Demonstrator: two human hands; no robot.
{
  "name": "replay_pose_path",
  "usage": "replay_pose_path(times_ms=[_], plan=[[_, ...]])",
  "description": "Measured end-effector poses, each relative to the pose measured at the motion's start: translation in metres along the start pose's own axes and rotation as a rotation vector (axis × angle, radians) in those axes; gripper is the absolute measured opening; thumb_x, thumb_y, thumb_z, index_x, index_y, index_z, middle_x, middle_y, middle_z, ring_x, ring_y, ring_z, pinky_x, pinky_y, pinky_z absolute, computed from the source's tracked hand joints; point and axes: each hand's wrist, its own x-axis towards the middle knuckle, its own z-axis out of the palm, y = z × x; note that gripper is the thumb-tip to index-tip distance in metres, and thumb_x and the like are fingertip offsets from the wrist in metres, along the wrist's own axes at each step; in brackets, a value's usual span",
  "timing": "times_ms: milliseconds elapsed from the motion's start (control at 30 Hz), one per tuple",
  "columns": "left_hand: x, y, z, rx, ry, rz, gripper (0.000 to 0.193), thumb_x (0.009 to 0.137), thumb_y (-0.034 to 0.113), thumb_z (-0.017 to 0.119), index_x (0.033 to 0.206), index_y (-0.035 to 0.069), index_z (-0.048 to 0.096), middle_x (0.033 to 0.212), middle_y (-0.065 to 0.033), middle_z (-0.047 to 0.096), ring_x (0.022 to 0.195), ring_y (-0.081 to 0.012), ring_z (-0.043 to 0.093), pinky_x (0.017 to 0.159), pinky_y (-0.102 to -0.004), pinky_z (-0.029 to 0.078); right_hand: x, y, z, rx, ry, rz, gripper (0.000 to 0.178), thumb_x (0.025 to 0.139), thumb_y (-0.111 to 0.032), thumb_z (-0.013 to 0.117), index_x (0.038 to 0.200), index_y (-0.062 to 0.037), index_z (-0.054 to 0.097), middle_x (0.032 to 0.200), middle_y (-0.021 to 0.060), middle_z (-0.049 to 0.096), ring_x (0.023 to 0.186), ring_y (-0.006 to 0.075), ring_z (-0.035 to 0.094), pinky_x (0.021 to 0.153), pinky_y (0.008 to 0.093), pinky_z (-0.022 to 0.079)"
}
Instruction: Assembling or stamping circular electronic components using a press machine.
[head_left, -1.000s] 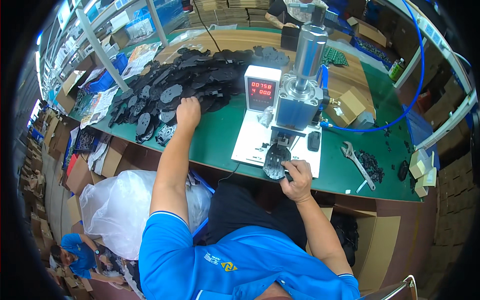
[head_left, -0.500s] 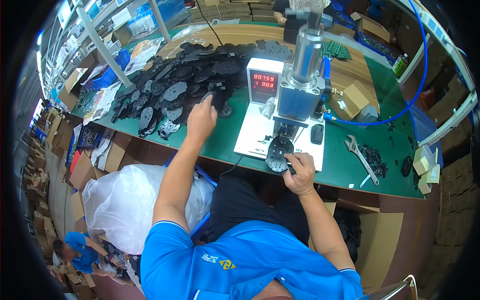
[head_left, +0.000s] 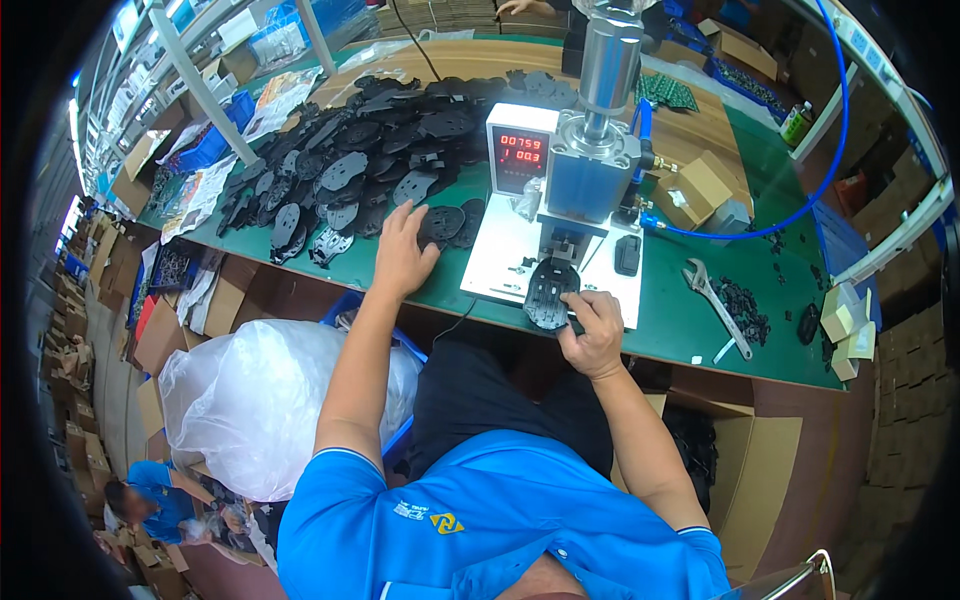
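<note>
My right hand (head_left: pixel 594 336) pinches the near right edge of a black oval plastic plate (head_left: pixel 548 300). The plate's far end is under the head of a bench press (head_left: pixel 592 180), above the white base (head_left: pixel 490 270). My left hand (head_left: pixel 402 258) is at the near edge of a heap of similar black plates (head_left: pixel 390 140). Its fingers are stretched out and apart, with nothing seen in them. Just right of its fingertips lies a dark oval plate (head_left: pixel 442 224); whether they touch is unclear.
A display box (head_left: pixel 522 150) with red digits stands left of the press. Rightward are an adjustable wrench (head_left: pixel 716 308), small black parts (head_left: pixel 745 310) and an open carton (head_left: pixel 697 190). A blue air hose (head_left: pixel 800 225) arcs beside the press. Bagged material (head_left: pixel 270 400) sits below the table edge.
My left hand has drawn back slightly toward me, and its fingers have spread from a pointing shape. My right hand stays on the plate at the press. The view has shifted a little.
</note>
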Motion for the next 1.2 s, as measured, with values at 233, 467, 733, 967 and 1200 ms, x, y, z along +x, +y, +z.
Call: replay_pose_path(times_ms=[233,467,733,967,1200], plan=[[0.009,-0.023,-0.004,-0.048,-0.346,-0.181,0.043,0.098,0.030,0.080,0.131,0.001,0.079,0.128,-0.0188,0.078,0.126,-0.0395,0.069,0.111,-0.0450,0.056,0.002,-0.003,-0.001,0.021,0.008,-0.009,0.039,0.076,-0.003,0.082,0.116,-0.0052,0.084,0.108,0.0092,0.070,0.091,0.0289,0.064,0.089,0.0383,0.053],[-0.010,-0.002,-0.049,0.018,-0.414,-0.526,0.047,0.096,0.038,0.085,0.124,0.001,0.081,0.127,-0.0192,0.077,0.126,-0.0406,0.068,0.113,-0.0466,0.055,0.000,-0.004,-0.001,0.015,0.001,0.009,0.038,0.077,-0.004,0.082,0.116,-0.0053,0.084,0.108,0.0089,0.070,0.092,0.0290,0.065,0.090,0.0385,0.053],[-0.081,0.004,-0.079,0.140,-0.216,-0.220,0.049,0.095,0.035,0.086,0.128,0.000,0.078,0.142,-0.0188,0.073,0.130,-0.0420,0.068,0.116,-0.0475,0.053,-0.002,-0.002,0.004,0.022,-0.003,0.005,0.040,0.078,-0.004,0.082,0.118,-0.0049,0.084,0.109,0.0092,0.070,0.093,0.0293,0.065,0.090,0.0385,0.053],[-0.103,0.002,-0.101,-0.035,-0.331,-0.085,0.045,0.090,0.006,0.083,0.134,0.002,0.074,0.152,-0.0179,0.071,0.135,-0.0398,0.068,0.116,-0.0458,0.054,0.004,-0.005,0.000,0.067,0.001,0.024,0.037,0.082,-0.002,0.082,0.119,-0.0033,0.083,0.111,0.0108,0.072,0.094,0.0289,0.066,0.090,0.0381,0.054],[-0.051,0.122,-0.117,-0.459,-0.339,0.001,0.048,0.082,-0.011,0.076,0.127,0.005,0.077,0.134,-0.0139,0.076,0.125,-0.0355,0.072,0.109,-0.0442,0.059,0.016,-0.041,-0.043,0.314,0.044,0.218,0.029,0.091,0.002,0.079,0.120,-0.0001,0.081,0.114,0.0128,0.074,0.095,0.0290,0.070,0.087,0.0371,0.056]])
